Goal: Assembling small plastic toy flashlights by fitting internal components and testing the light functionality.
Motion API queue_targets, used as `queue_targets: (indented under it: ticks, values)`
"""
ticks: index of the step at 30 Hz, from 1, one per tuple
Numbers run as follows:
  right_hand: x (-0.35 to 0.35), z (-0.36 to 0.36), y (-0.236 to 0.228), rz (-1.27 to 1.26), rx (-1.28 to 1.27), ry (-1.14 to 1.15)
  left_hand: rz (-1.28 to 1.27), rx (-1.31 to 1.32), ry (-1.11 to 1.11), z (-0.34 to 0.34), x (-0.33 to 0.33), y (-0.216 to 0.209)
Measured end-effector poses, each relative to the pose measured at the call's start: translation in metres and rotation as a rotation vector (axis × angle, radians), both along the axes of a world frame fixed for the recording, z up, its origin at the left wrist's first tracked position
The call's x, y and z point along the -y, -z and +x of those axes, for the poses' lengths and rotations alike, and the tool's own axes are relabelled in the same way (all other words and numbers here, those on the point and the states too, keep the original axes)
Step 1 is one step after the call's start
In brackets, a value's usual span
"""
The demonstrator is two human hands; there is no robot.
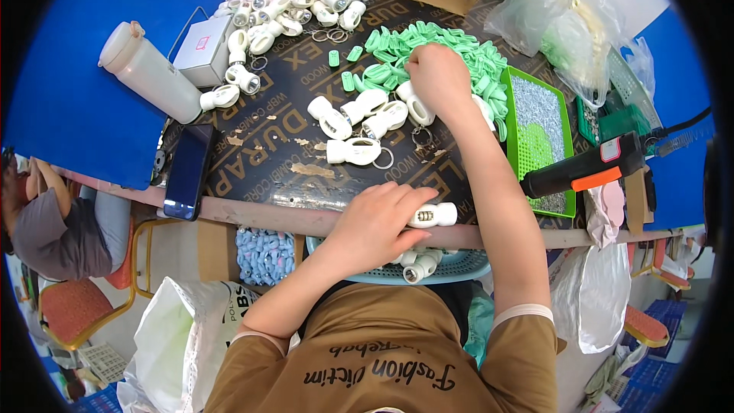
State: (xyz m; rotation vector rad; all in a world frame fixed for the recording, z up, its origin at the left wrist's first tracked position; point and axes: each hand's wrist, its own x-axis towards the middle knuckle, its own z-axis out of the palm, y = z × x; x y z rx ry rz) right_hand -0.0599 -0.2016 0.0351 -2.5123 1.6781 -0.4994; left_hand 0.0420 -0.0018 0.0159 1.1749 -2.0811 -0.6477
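Note:
My left hand (376,220) is closed around a white keychain flashlight (436,215) at the table's front edge. A small opening with dark and metallic parts shows in its side. My right hand (440,80) reaches to the near edge of a pile of small mint-green plastic pieces (424,40). Its fingers are bent together, and what they pinch, if anything, is hidden. Just left of that hand lie several more white keychain flashlights (353,151), some with metal split rings. One of them (417,107) is partly under the hand.
A green tray (572,145) stands right of the pile, beside a black-and-orange tool (589,172). At left are a white bottle (145,69), a white box (205,50) and a phone (189,172). A blue basket (466,266) with white pieces sits below the table edge.

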Motion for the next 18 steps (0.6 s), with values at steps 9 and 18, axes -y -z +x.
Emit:
queue_targets:
  ticks: [9,18]
  values:
    - [-0.095,-0.049,-0.033,0.271,0.809,-0.198,-0.009,-0.095,0.0,0.006,0.005,0.009]
    - [-0.169,-0.101,-0.014,0.632,0.825,-0.085,0.03,-0.067,-0.02,0.003,0.006,0.01]
